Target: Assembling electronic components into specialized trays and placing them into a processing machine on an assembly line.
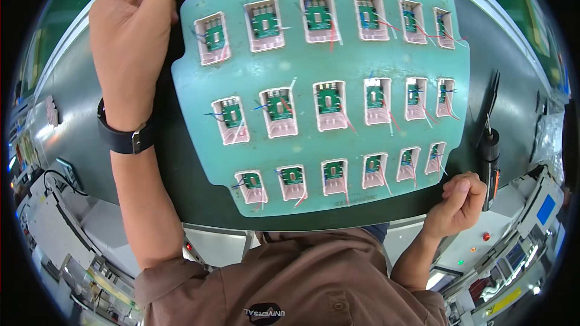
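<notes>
A large pale green tray [302,63] lies on the dark work surface in front of me. Its cut-outs hold several small white plastic housings [282,128] in three rows. Inside each sits a green circuit board [329,100], with thin red, white and blue wires sticking out of many of them. My left hand [136,21], with a black band on its wrist, is curled closed beside the tray's far left corner. My right hand [457,204] is closed in a pinch just off the near right corner. Whatever either hand holds, if anything, is hidden.
Right of the tray lie black tweezers [494,96] and a black-handled tool with a thin metal tip [490,154]. A clear plastic bag [548,136] is at the far right. White equipment [462,247] with lit buttons stands below the table edge.
</notes>
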{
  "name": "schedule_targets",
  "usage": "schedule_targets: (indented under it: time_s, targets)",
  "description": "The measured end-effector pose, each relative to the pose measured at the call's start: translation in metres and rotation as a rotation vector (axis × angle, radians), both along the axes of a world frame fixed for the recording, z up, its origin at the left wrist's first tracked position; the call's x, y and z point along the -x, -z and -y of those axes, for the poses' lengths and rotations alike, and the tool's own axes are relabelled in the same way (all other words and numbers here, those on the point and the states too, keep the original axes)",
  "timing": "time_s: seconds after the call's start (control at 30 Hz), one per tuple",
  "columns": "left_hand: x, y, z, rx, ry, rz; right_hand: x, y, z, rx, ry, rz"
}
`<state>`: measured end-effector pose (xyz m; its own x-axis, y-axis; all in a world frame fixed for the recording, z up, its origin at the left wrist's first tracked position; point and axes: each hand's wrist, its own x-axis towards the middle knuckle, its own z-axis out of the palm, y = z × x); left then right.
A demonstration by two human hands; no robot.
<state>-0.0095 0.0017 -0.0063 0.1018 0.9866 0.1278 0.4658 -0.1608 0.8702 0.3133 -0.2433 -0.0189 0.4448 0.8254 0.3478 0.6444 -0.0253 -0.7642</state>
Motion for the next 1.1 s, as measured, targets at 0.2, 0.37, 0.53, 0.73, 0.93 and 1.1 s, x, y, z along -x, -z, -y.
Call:
schedule_targets:
  time_s: [0.2, 0.37, 0.53, 0.73, 0.93, 1.1]
  targets:
    - [-0.038, -0.013, 0.008, 0.083, -0.167, 0.117, -0.002, -0.001, 0.002, 0.025, 0.014, 0.020]
    - [-0.030, -0.009, 0.007, 0.080, -0.138, 0.148, -0.002, -0.001, 0.002, 0.038, 0.027, 0.035]
    - [-0.025, -0.005, 0.006, 0.004, -0.073, 0.134, 0.000, 0.000, 0.002, 0.039, 0.032, 0.031]
    - [-0.035, -0.014, 0.009, 0.108, -0.157, 0.124, -0.003, 0.000, 0.003, 0.046, 0.025, 0.066]
    - [-0.040, -0.017, 0.011, 0.114, -0.145, 0.110, -0.003, -0.001, 0.005, 0.080, 0.061, 0.055]
    - [-0.042, -0.018, 0.012, 0.117, -0.164, 0.065, -0.005, -0.002, 0.006, 0.092, 0.045, 0.033]
